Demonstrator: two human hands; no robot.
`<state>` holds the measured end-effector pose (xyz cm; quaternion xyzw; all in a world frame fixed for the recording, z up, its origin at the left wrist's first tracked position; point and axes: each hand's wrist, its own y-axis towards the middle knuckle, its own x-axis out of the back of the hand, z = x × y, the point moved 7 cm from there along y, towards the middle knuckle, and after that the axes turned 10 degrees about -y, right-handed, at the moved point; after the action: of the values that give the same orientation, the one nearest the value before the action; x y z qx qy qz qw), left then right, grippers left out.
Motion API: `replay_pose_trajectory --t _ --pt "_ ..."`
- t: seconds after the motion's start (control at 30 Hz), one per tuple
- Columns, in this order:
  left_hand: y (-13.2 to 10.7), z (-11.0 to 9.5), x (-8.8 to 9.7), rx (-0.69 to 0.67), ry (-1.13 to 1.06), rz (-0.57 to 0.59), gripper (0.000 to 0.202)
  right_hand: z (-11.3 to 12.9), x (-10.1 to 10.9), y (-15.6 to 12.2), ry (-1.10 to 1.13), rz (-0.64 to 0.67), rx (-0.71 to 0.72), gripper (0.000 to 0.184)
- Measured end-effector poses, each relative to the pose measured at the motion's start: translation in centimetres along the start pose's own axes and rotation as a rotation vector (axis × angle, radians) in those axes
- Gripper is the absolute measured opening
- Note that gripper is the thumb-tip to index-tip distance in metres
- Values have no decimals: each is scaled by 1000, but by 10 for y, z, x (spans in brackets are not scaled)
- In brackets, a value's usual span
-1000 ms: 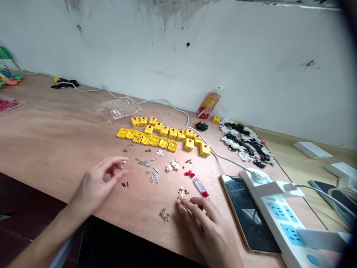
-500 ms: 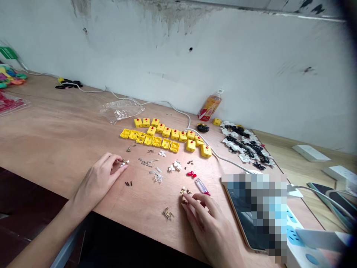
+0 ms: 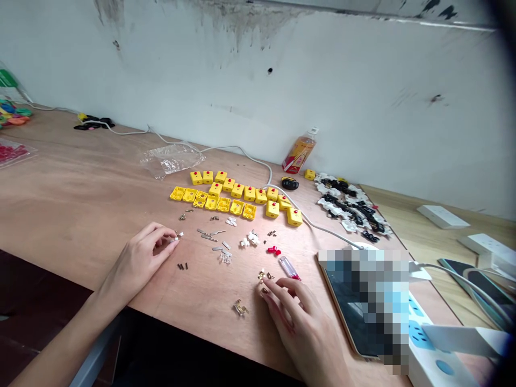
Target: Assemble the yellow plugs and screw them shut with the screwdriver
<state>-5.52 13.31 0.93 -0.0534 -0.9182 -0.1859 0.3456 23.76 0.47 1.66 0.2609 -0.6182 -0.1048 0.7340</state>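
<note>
My left hand rests on the table, thumb and forefinger closed around a small white-and-brass part. My right hand is low on the table with fingers curled, a tiny brass piece between thumb and fingertips. Just beyond those fingertips lie more small brass parts. Bent brass clips sit to the left of this hand. Between the hands are grey metal strips, dark pins, clear plastic pieces, white plastic parts and red parts.
Rows of yellow cases with red buttons and open yellow shells lie farther back. A clear-and-red plastic tube, phone and power strip are at right. A bottle stands against the wall, near black-and-white parts.
The view has shifted slightly, so the table things appear a little farther left. Both hands keep nearly the same place and pose.
</note>
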Motion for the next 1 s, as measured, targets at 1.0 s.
replay_pose_trajectory --t 1.0 --pt "-28 -40 -18 188 -732 169 12 83 -18 86 740 219 47 10"
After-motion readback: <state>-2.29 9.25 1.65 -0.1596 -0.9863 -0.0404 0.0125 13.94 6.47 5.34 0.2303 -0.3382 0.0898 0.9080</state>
